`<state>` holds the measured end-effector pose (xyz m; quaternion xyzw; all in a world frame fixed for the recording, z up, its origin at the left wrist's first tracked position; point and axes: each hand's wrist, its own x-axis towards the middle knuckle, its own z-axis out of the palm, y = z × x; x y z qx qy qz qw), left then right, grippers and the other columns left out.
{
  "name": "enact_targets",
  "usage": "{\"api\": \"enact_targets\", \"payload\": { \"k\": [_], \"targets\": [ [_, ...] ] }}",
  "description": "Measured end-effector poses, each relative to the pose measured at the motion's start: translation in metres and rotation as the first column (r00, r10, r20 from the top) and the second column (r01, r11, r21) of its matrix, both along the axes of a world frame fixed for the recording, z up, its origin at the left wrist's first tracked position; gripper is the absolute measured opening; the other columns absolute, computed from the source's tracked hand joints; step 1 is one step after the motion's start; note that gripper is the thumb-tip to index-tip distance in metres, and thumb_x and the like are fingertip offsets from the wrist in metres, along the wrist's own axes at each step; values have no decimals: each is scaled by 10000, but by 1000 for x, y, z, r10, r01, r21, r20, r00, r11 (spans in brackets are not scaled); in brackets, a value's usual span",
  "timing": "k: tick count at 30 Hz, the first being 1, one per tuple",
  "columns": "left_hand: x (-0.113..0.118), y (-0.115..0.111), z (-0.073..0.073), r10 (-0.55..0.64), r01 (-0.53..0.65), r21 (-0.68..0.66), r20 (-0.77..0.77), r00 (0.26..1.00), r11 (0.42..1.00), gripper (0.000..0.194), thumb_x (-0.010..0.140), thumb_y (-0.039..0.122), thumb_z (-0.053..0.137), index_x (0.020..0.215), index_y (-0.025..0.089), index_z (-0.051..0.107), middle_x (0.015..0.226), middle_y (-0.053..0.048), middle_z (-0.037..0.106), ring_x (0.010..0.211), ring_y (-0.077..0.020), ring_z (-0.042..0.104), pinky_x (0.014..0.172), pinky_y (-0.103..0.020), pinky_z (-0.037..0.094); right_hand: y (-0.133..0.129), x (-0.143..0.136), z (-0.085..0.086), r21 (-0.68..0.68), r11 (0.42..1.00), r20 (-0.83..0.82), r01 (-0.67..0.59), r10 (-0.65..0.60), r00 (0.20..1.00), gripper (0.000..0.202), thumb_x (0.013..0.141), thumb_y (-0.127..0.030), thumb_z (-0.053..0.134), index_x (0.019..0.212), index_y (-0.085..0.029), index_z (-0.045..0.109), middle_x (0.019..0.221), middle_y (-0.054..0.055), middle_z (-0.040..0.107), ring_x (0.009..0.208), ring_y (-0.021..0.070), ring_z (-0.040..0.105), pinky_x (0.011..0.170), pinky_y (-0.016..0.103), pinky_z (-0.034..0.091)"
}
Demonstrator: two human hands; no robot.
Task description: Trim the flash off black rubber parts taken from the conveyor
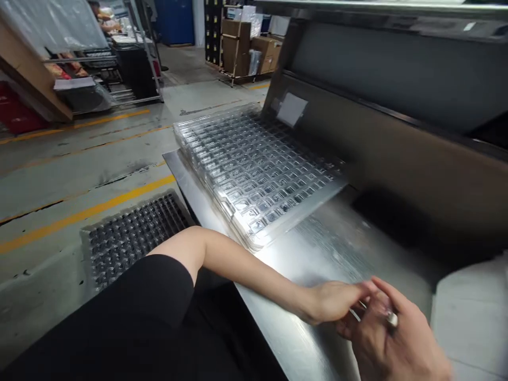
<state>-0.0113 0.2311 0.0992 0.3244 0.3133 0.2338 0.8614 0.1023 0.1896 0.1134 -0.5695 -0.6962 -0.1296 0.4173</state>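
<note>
My left hand [337, 299] reaches across the metal bench [301, 336], its fingers closed and partly hidden against the other hand. My right hand [405, 344] meets it at the lower right, fingers curled in a grip. A small item with a pale, blunt end [392, 319] pokes out between the right fingers; blur and the fingers hide its kind. Both hands are together just above the bench. Farther up the bench lies a stack of clear plastic trays [254, 164] with rows of square pockets; small dark pieces seem to sit in some pockets. Neither hand touches the trays.
Another pocketed tray with dark contents [130, 238] is low at the left, beside the bench. A white rounded surface [472, 312] stands at the right edge. A dark panel with a paper label [292, 109] rises behind the bench. Cartons [266, 53] and a seated person are farther back.
</note>
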Motion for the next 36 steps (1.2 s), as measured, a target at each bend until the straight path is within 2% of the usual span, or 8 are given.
{"api": "enact_targets", "payload": {
  "k": [3,7,10,12,16,20,25,36],
  "targets": [
    [4,-1,6,20,-22,-86,-22,1000,996,444,1053,537,469,823,177,588,676,2,529,547,-130,476,526,-229,345,1,-5,5,111,991,63,-75,69,996,261,1099,-327,586,1250,-292,796,946,70,802,708,304,762,554,423,533],
    [7,2,12,104,-101,-143,15,994,985,393,1012,526,565,829,180,590,674,22,528,543,-113,442,525,-231,316,1,-3,9,43,992,42,-121,120,992,265,1126,-267,544,1225,-213,784,973,91,765,795,286,692,712,408,518],
    [-1,6,14,29,-21,-142,54,998,990,405,1054,490,506,815,177,599,663,23,536,463,-94,371,486,-256,222,-2,0,8,85,992,9,-94,94,996,283,1112,-229,563,1284,-211,787,996,102,743,847,291,678,770,416,530],
    [-9,8,14,-63,71,-91,87,994,993,417,1077,470,471,841,169,636,645,19,526,441,-93,365,474,-270,160,-4,2,6,152,988,-4,-17,18,1000,322,1095,-193,589,1350,-225,784,978,99,736,870,307,690,776,423,546],
    [-19,7,10,-135,132,29,178,975,991,420,992,563,631,885,159,666,619,44,456,476,-73,325,488,-245,129,-7,0,5,146,987,-23,65,-62,998,393,1095,-157,582,1433,-255,755,1004,108,744,936,343,708,818,464,572],
    [-20,9,8,-32,15,100,172,985,995,385,881,532,719,799,190,563,601,54,444,517,-74,322,491,-220,166,-7,-6,4,62,998,-28,-11,12,1000,361,1100,-173,578,1417,-225,742,1057,121,736,918,313,716,778,427,572],
    [-24,19,12,139,-160,253,101,985,954,230,889,406,653,873,177,653,578,57,454,524,-87,373,499,-221,242,-5,-9,4,41,999,-22,-31,32,999,387,1082,-123,568,1413,-268,708,1068,96,755,897,279,734,757,384,564],
    [-22,29,7,234,-264,404,123,965,876,214,901,376,636,844,171,649,577,56,457,553,-100,392,524,-243,280,-3,-10,1,25,999,-19,-34,34,999,275,1118,-136,571,1340,-204,718,1076,89,780,897,231,749,748,327,543]
  ]
}}
